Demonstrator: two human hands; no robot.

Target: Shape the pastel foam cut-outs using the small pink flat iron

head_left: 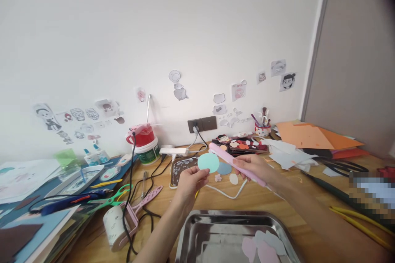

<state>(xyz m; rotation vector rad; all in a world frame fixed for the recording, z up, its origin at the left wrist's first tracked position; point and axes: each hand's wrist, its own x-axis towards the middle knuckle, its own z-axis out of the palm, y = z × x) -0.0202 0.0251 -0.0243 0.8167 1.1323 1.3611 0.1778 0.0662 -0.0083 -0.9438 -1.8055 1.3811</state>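
Currently mint oval (208,162) & pink wand (226,157) both held up over desk (262,200).
L hand (194,180) pinches mint oval's lower edge; R hand (252,168) wrapped round pink wand, tip nr oval's top, can't tell if touching. Steel tray (228,214) below w/ pink & pale cutouts (267,251).

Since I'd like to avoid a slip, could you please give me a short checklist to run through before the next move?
1. Green disc secure in the left hand: ok, pinched near its lower edge.
2. Pink wand held in the right hand: ok, its far end points up and left in the picture.
3. Disc and wand apart: cannot tell; they look very close in this single view.
4. Wand warm or cold: cannot tell; nothing visible shows it.
5. Metal tray free of other pieces: not ok, pink and white cut-outs lie in it.
6. Green scissors away from both hands: ok, lying off to the left.
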